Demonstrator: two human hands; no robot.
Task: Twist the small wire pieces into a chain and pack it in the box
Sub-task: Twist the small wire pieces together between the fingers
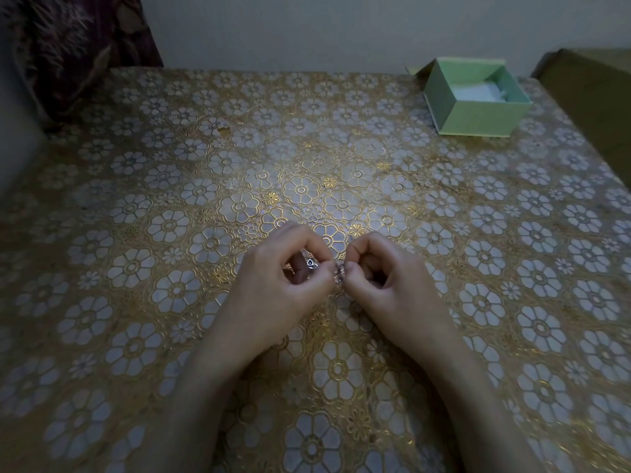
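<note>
Far right, green box [478, 100] open, white pad inside; both hands' grip pinching wire chain [339, 275].

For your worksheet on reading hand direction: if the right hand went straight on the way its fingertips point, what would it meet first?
The right hand points leftward at the left hand, so it would first press the small wire piece pinched between them, though depth is unclear.

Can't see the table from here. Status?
Left hand and right hand both pinching wire between fingertips. Box open, far right. Nothing in the way.
</note>
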